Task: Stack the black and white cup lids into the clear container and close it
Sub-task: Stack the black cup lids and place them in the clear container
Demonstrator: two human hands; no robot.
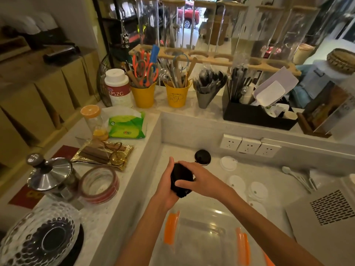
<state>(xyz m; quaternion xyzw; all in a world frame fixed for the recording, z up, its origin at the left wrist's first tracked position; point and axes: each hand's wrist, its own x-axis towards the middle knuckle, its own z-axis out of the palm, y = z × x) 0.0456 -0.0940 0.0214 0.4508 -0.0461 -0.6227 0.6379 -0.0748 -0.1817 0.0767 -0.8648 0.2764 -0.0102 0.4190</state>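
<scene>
My left hand is curled round a small stack of black cup lids, fingers wrapped behind it and the thumb up along the near edge, so it's closed on the stack from the side. These look like thin moulded plastic, so I'd guess next to no weight, a bit springy, and easy to crack or pop out of shape if I squeeze across the middle. Best bet is holding by the rims, where they're stiffest. They're probably slick too, so a stack like this could fan out if the grip goes loose.

My right hand is half closed over the front of the same stack, fingers spread across the face and pressing it back into the left palm, squaring things up by the look of it.

Just beyond my hands, one more black lid sits on the counter near the wall sockets. To the right of it, white cup lids lie flat and apart from each other on the counter.

The clear container with orange clips sits open below my wrists, close to me. Can't tell if anything's in it yet.
</scene>
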